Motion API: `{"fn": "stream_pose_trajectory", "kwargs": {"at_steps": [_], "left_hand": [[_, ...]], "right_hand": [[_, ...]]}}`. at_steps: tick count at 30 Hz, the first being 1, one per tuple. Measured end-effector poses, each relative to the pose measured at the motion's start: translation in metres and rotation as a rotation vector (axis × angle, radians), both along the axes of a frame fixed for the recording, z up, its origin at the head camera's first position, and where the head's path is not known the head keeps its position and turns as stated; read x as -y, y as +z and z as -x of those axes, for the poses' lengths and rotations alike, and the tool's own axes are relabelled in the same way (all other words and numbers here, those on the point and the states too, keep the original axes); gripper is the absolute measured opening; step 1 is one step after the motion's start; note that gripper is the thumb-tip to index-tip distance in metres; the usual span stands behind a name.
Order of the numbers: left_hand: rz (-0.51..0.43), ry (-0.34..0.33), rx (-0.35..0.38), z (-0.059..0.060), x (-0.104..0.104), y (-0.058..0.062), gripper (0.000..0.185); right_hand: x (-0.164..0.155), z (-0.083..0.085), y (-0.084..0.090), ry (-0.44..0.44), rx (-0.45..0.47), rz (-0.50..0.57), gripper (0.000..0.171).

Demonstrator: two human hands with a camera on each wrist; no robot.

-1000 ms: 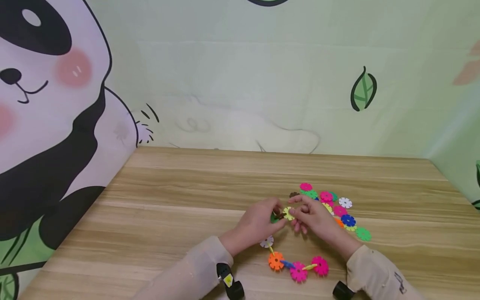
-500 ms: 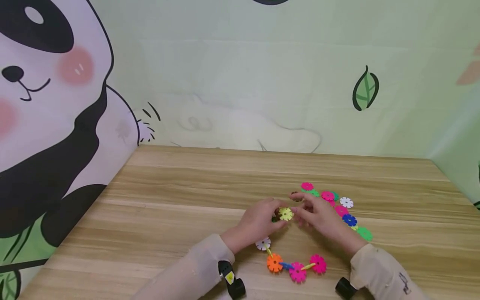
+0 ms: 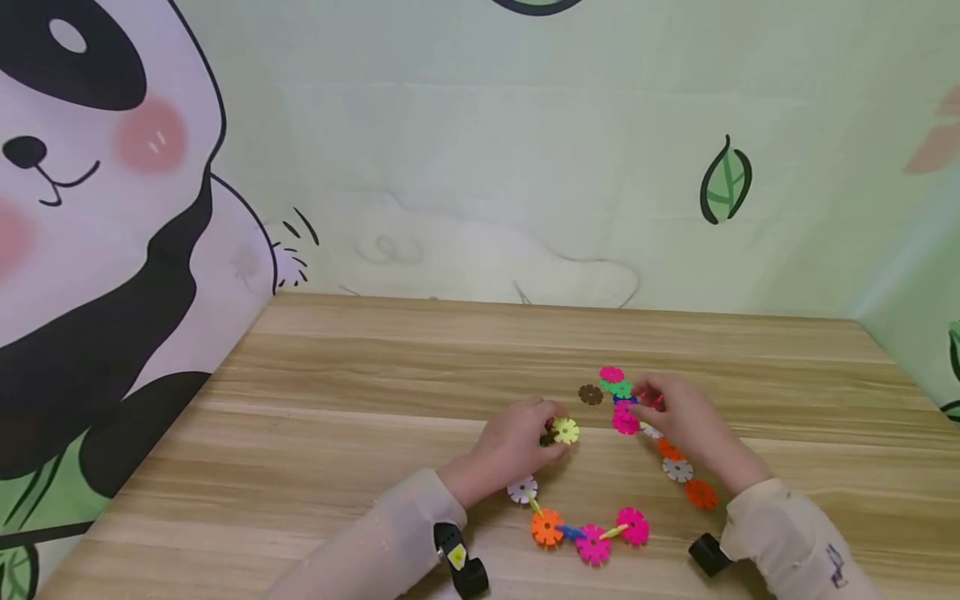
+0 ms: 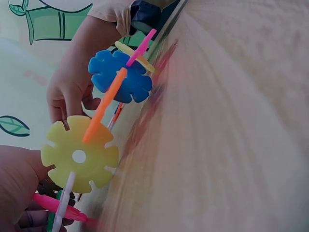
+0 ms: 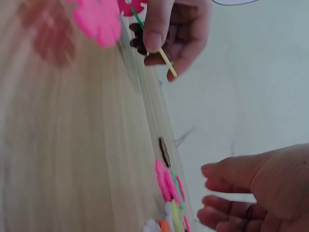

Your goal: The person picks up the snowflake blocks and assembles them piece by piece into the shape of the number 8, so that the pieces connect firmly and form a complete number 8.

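Observation:
My left hand (image 3: 553, 425) pinches a yellow snowflake disc (image 3: 566, 430) joined to a dark green piece, held just above the wooden table (image 3: 390, 392). In the left wrist view the yellow disc (image 4: 79, 155) fills the lower left, beside my thumb. A chain of linked discs, white (image 3: 522, 489), orange (image 3: 547, 527) and two pink (image 3: 593, 542), trails from that hand toward me. My right hand (image 3: 647, 402) hovers over the loose pile, its fingers loosely bent and empty, next to a pink disc (image 3: 625, 419). The right wrist view shows those fingers (image 5: 217, 186) holding nothing.
Loose discs lie to the right: brown (image 3: 590, 394), pink (image 3: 612, 374), green (image 3: 620, 387), orange (image 3: 701, 493) and grey-white (image 3: 677, 469). Printed panda and leaf walls close the table's left, back and right sides. Bare wood stretches to the left and the back.
My right hand has let go of the yellow disc and moved right to the loose pile. My left hand still holds the yellow disc in nearly the same spot.

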State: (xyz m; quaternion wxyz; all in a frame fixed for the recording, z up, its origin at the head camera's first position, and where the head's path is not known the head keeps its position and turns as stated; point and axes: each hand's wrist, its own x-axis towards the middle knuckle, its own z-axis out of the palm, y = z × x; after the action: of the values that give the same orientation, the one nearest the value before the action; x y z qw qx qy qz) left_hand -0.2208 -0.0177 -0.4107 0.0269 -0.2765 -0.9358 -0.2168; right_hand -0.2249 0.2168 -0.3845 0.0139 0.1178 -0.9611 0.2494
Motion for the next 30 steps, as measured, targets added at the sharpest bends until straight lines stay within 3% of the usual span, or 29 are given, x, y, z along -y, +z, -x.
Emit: {"fn": "stream_pose_trajectory", "kwargs": {"at_steps": [5, 17, 30], "left_hand": [[0.016, -0.003, -0.01, -0.001, 0.001, 0.001, 0.036], [0.025, -0.001, -0.011, 0.0, 0.001, 0.001, 0.037], [0.008, -0.008, -0.025, -0.001, 0.002, 0.001, 0.04]], "right_hand": [[-0.007, 0.003, -0.004, -0.023, -0.004, -0.052, 0.023], [-0.006, 0.01, -0.023, -0.043, -0.061, -0.063, 0.031], [-0.005, 0.007, -0.017, -0.001, -0.072, 0.047, 0.006]]}}
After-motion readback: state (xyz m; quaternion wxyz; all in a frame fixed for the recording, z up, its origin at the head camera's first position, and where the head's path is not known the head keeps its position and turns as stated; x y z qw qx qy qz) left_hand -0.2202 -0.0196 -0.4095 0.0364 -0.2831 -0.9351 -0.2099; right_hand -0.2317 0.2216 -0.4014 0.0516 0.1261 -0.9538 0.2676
